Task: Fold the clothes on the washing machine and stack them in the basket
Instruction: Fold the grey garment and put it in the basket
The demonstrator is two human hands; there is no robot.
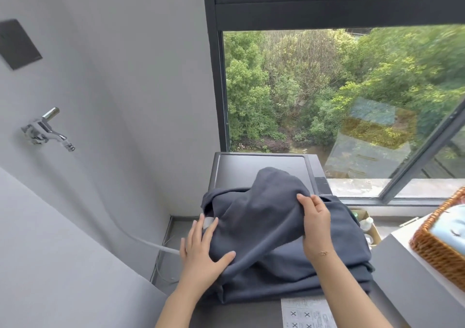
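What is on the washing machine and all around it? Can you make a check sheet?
Surface: dark washing machine top, mostly covered by cloth; a printed label at its near edge.
Job's things: dark blue garment, partly folded, hood bunched on top; wicker basket to the right with a light blue item inside.
Clutter: bottles in a cardboard box by the window sill.
Grips: left hand lies flat on the garment's left side; right hand pinches a fold of the hood.
Cables: a pale hose runs along the wall behind the machine.
Surroundings: chrome tap on a grey wall; large window over trees.
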